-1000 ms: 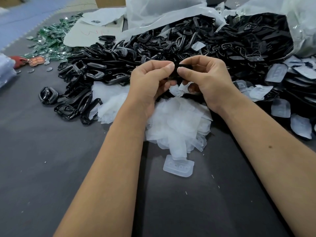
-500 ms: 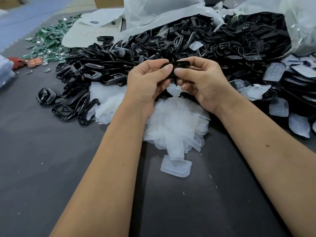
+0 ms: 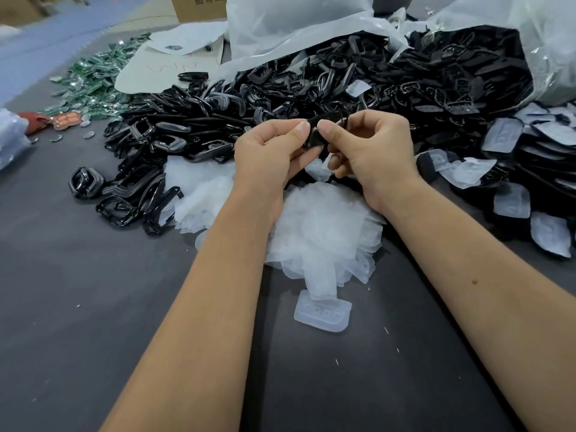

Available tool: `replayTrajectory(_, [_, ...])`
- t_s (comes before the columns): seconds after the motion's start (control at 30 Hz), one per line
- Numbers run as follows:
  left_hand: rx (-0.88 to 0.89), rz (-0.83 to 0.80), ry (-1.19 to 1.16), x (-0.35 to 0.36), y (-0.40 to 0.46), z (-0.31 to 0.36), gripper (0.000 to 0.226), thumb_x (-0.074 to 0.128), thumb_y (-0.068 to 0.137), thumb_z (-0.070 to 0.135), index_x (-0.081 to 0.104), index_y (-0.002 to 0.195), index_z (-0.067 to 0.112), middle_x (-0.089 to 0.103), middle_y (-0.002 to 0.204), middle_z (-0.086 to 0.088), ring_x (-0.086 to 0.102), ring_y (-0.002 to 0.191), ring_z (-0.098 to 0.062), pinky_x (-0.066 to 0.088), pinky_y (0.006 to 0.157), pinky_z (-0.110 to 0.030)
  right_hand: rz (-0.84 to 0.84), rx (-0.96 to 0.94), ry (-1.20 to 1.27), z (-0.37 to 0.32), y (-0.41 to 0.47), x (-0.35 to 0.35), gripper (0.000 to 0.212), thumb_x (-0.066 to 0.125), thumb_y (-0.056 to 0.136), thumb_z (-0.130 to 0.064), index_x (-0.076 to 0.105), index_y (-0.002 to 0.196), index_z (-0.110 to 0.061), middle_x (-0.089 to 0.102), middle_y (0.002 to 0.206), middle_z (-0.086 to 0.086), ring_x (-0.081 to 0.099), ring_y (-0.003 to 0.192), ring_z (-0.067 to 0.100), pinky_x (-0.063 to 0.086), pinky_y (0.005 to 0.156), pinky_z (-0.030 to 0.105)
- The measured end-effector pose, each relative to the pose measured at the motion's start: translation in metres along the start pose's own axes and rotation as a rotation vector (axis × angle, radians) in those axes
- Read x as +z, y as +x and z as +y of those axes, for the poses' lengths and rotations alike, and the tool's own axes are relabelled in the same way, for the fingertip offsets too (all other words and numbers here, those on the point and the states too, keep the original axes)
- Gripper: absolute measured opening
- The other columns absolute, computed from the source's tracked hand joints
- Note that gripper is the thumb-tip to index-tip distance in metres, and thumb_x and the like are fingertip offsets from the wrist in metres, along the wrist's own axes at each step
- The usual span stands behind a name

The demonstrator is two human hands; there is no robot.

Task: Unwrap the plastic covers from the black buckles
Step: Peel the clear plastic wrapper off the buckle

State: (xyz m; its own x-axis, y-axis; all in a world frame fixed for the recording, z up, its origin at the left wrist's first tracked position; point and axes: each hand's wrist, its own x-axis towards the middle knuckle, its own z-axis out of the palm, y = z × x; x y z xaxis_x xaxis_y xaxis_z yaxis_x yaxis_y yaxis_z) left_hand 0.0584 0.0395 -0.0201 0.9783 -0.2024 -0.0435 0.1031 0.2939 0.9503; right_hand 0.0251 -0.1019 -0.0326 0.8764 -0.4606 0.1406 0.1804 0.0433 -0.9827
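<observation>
My left hand [image 3: 271,148] and my right hand [image 3: 371,145] meet above the table's middle, and both pinch one black buckle [image 3: 314,132] between thumbs and fingers. A bit of clear plastic cover [image 3: 318,169] hangs just below the fingers. Under my wrists lies a heap of removed clear covers [image 3: 321,232], with one loose cover [image 3: 322,311] nearer to me. Unwrapped black buckles [image 3: 174,141] are piled at the left and behind. Buckles in plastic covers [image 3: 530,169] are stacked at the right.
A big clear bag [image 3: 514,35] spills black parts at the back right. White plastic sheeting [image 3: 290,23] and a cardboard box [image 3: 199,7] stand behind the pile. Green shiny pieces [image 3: 93,79] lie at the far left on the dark grey table [image 3: 78,307].
Both hands stayed together on the buckle. The buckle has turned a little between the fingertips, so more of it shows. The view shifted slightly.
</observation>
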Motion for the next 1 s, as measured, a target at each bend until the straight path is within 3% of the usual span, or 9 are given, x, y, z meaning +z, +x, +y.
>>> replayTrajectory(0.17, [0.103, 0.129, 0.116, 0.005, 0.002, -0.007, 0.009, 0.068, 0.094, -0.006, 0.07, 0.086, -0.002, 0.068, 0.072, -0.007, 0.072, 0.068, -0.013, 0.062, 0.073, -0.028, 0.127, -0.294, -0.287, 0.002, -0.008, 0.005, 0.03, 0.089, 0.082, -0.022, 0.063, 0.09, -0.008, 0.071, 0.066, 0.005, 0.068, 0.044, 0.017, 0.05, 0.038, 0.03])
replayTrajectory(0.47, [0.123, 0.167, 0.136, 0.007, 0.002, -0.01, 0.008, 0.067, 0.094, -0.007, 0.068, 0.086, -0.006, 0.069, 0.065, -0.003, 0.074, 0.066, -0.016, 0.064, 0.074, -0.032, 0.141, -0.367, -0.388, 0.002, -0.008, 0.004, 0.024, 0.084, 0.085, -0.014, 0.066, 0.101, -0.009, 0.071, 0.072, 0.003, 0.069, 0.047, 0.012, 0.053, 0.041, 0.029])
replayTrajectory(0.63, [0.08, 0.071, 0.061, 0.009, -0.004, -0.005, 0.005, 0.067, 0.093, -0.011, 0.065, 0.094, -0.007, 0.064, 0.079, -0.016, 0.073, 0.073, -0.022, 0.064, 0.076, -0.031, 0.11, -0.382, -0.412, 0.001, -0.007, 0.003, 0.024, 0.083, 0.086, -0.014, 0.066, 0.102, -0.011, 0.071, 0.073, 0.005, 0.07, 0.053, 0.017, 0.055, 0.043, 0.032])
replayTrajectory(0.83, [0.008, 0.08, -0.009, 0.007, -0.004, 0.0, 0.008, 0.066, 0.095, -0.007, 0.064, 0.089, -0.002, 0.066, 0.091, -0.019, 0.074, 0.081, -0.024, 0.064, 0.081, -0.033, 0.046, -0.375, -0.425, -0.001, -0.005, 0.002, 0.023, 0.084, 0.085, -0.022, 0.07, 0.103, -0.015, 0.07, 0.074, 0.005, 0.071, 0.062, 0.025, 0.059, 0.061, 0.045])
replayTrajectory(1.0, [0.004, 0.06, 0.017, 0.006, -0.002, -0.002, 0.01, 0.065, 0.097, -0.003, 0.065, 0.087, -0.001, 0.067, 0.091, -0.018, 0.074, 0.079, -0.02, 0.061, 0.074, -0.025, 0.085, -0.398, -0.429, 0.001, -0.003, 0.0, 0.022, 0.087, 0.081, -0.025, 0.071, 0.091, -0.015, 0.062, 0.068, -0.004, 0.056, 0.059, 0.005, 0.048, 0.061, 0.024])
